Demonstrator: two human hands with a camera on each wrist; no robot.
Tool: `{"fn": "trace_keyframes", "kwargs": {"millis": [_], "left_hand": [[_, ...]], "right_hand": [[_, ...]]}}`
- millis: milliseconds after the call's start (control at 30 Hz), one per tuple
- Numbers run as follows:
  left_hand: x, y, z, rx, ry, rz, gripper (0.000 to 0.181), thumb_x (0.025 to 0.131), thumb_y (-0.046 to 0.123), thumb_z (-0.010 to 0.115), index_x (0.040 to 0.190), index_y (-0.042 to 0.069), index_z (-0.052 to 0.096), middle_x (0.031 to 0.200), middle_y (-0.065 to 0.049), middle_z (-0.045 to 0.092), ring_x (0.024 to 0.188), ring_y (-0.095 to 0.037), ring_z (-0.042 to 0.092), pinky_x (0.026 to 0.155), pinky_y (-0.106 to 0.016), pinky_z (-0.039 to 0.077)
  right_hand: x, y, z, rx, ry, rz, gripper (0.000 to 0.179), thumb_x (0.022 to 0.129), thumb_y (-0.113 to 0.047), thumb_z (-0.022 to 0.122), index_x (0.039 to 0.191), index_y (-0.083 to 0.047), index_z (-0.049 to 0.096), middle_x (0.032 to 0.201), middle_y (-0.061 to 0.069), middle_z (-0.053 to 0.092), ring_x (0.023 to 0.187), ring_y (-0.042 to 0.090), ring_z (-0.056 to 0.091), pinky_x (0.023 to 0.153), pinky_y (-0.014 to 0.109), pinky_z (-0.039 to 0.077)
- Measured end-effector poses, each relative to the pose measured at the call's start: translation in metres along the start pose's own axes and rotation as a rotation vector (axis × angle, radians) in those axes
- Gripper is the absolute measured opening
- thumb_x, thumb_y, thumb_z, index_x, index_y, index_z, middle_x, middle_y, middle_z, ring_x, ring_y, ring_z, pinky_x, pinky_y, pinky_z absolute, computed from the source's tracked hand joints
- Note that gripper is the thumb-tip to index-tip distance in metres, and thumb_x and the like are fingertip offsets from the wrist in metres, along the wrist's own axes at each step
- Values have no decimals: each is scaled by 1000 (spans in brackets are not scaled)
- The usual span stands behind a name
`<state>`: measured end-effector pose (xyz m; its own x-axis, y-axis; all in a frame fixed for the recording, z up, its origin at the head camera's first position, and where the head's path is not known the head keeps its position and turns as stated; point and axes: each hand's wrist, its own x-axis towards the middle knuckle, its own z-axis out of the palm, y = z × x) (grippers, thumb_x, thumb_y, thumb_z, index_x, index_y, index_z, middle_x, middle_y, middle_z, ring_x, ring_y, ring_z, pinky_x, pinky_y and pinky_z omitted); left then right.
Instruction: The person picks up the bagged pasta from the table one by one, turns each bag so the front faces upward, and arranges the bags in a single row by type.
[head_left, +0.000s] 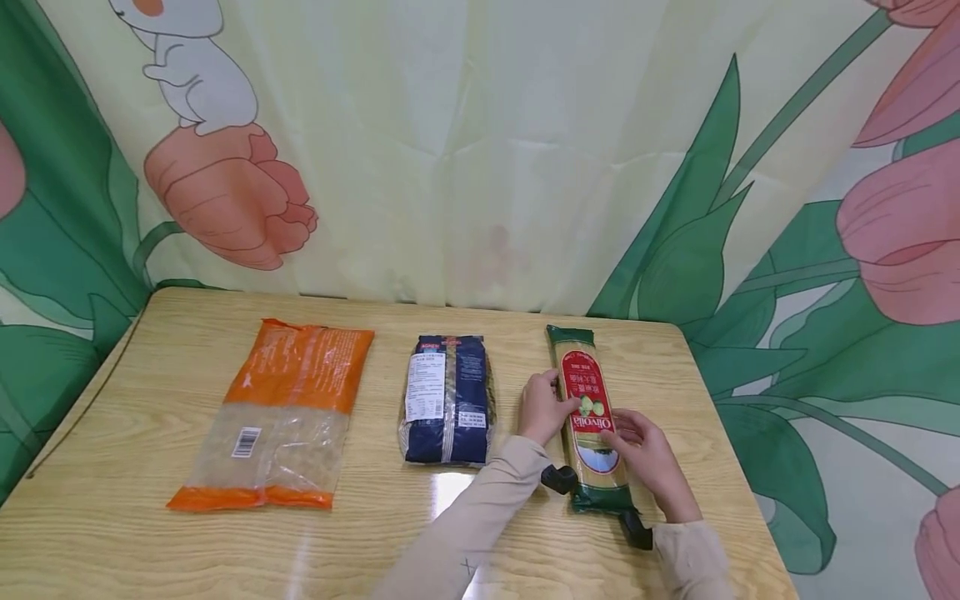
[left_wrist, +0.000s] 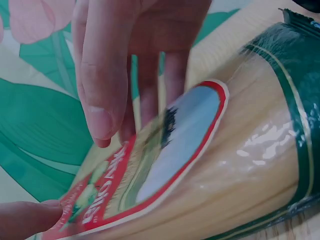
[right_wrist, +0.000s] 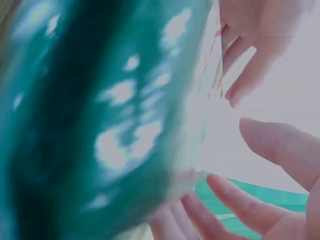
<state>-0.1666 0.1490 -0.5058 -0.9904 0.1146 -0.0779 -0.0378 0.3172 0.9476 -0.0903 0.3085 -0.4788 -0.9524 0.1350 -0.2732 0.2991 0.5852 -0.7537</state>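
A long pack of spaghetti (head_left: 588, 417) with green ends and a red oval label lies on the table's right side. My left hand (head_left: 546, 407) is at the pack's left edge, its thumb reaching over the label. On the opposite edge is my right hand (head_left: 647, 454), its thumb above the lower label. In the right wrist view, the right thumb (right_wrist: 282, 147) stands apart from the blurred green end (right_wrist: 110, 110), while the other fingertips meet the pack's side. The left wrist view shows the left thumb (left_wrist: 30, 219) by the label; the left hand's other fingers are hidden there.
Left of the hands lies a dark blue pasta bag (head_left: 465, 400) with white stickers. Farther left is a large orange and clear bag (head_left: 288, 417) with a barcode. A floral curtain (head_left: 480, 167) hangs behind the wooden table (head_left: 112, 467).
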Motion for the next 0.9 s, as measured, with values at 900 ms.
{"fn": "trace_keyframes", "kwargs": {"millis": [900], "left_hand": [[-26, 18, -61, -70, -68, 193, 38, 90, 9, 71, 127, 6, 64, 126, -13, 64, 111, -25, 63, 91, -30, 52]], "right_hand": [[-13, -49, 28, 40, 26, -189, 50, 97, -16, 65, 141, 2, 47, 136, 23, 46, 123, 39, 53, 102, 46, 48]]}}
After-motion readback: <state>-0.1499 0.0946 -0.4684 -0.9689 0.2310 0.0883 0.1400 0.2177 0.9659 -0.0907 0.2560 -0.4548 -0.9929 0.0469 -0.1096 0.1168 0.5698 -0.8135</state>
